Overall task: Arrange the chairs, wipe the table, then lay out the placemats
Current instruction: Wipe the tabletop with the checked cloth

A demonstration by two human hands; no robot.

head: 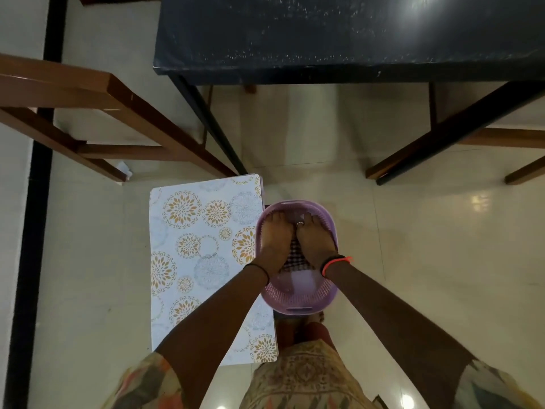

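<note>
A purple plastic basket (298,302) sits on the floor in front of me. Both hands are inside it, side by side. My left hand (275,237) and my right hand (314,237) press on a checked cloth (292,258) that shows between and below them. Whether the fingers grip the cloth is hidden. A stack of white placemats (200,246) with orange and grey flower circles lies on the floor, touching the basket's left side. The dark table (339,39) stands ahead, its top speckled with light spots. A brown wooden chair (97,113) stands at the left.
The table's black legs (212,125) slant down toward the placemats and the right. More brown chair legs (507,140) show at the right under the table. A black strip (32,202) runs along the left wall. The floor is glossy cream tile.
</note>
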